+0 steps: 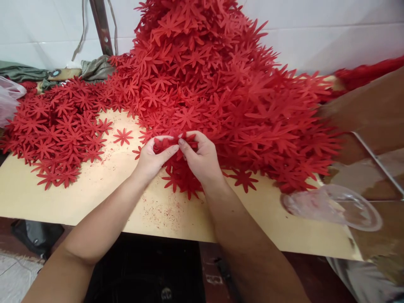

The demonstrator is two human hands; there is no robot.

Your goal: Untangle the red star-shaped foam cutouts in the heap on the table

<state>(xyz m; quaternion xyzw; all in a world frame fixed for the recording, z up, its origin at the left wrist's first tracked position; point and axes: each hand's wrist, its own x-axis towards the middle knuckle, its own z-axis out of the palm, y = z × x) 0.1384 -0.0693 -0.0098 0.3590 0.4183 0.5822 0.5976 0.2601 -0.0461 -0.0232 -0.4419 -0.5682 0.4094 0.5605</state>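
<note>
A tall heap of red flower-shaped cutouts (214,84) covers the back of a pale yellow board (94,198). My left hand (153,158) and my right hand (200,158) meet at the heap's front edge, both pinched on a small bunch of red cutouts (168,145) held between thumbs and fingers. More cutouts (183,179) lie under my right wrist. A single flower (123,136) lies apart on the board, left of my left hand.
A flatter spread of red cutouts (53,130) lies at the left. A clear plastic bag (334,206) sits at the board's right edge beside a brown cardboard box (372,113). White wall behind; grey cloth (94,67) at back left. Red crumbs dot the board.
</note>
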